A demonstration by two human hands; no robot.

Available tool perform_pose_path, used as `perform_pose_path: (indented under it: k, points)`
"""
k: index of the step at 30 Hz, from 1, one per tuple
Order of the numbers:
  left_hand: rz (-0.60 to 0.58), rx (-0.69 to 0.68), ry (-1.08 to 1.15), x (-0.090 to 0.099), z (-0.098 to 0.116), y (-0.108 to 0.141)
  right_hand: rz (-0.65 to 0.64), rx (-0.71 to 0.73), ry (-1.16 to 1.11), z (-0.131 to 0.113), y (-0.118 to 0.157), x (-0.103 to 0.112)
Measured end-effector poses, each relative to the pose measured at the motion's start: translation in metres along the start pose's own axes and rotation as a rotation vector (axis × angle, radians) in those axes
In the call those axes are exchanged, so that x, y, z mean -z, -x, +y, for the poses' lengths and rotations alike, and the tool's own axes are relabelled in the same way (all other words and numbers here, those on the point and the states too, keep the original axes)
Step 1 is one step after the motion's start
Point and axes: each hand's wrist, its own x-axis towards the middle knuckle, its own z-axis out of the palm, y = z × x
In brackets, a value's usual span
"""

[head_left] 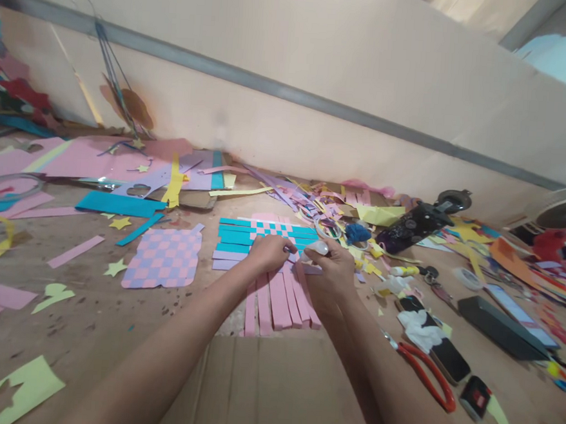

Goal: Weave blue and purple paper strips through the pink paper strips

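Note:
A half-woven paper mat (233, 236) of blue and lilac strips crossed by pink ones lies in front of me. Loose pink paper strips (279, 302) fan out from its near side. My left hand (269, 253) rests over the weave, thumb and finger pinched together at the strips; what is between the fingertips is too small to make out. In my right hand (335, 267) is a small white glue bottle (315, 248), tilted with its tip toward the strips by my left fingers. Both hands hide part of the mat's middle.
Left of the mat lies a pink-and-lilac woven piece (163, 258). Paper scraps (313, 201) pile behind. To the right are a dark tumbler (410, 227), red-handled pliers (429, 374), a phone (450, 359) and a black box (502, 327). Cardboard (271, 385) covers the near edge.

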Motion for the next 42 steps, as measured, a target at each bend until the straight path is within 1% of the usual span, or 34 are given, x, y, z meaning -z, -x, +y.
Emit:
perform_pose_path:
  k: [3,6,10,17,21,29,33,42]
  points:
    - [-0.009,0.001,-0.012,0.000,0.000,0.000,-0.001,0.015,0.025,0.002,-0.001,0.001]
    - [-0.014,0.003,-0.020,0.001,0.001,0.000,0.011,0.018,0.035,-0.003,-0.001,0.000]
    - [-0.018,0.004,-0.019,0.003,0.002,0.002,0.032,0.071,0.053,-0.003,-0.005,0.003]
    - [-0.017,0.006,-0.021,0.004,0.002,0.003,-0.082,0.093,0.115,0.017,-0.020,0.023]
    - [-0.018,0.008,-0.021,0.003,0.002,0.002,-0.098,0.105,0.162,0.017,-0.020,0.027]
    - [-0.023,0.008,-0.026,0.004,0.003,0.003,-0.047,0.158,0.278,0.012,-0.016,0.024]
    - [-0.022,0.006,-0.032,0.004,0.004,0.002,-0.047,0.168,0.272,0.011,-0.016,0.020]
    - [-0.011,-0.004,-0.024,0.003,0.002,0.001,-0.031,0.153,0.239,-0.003,-0.009,0.012]
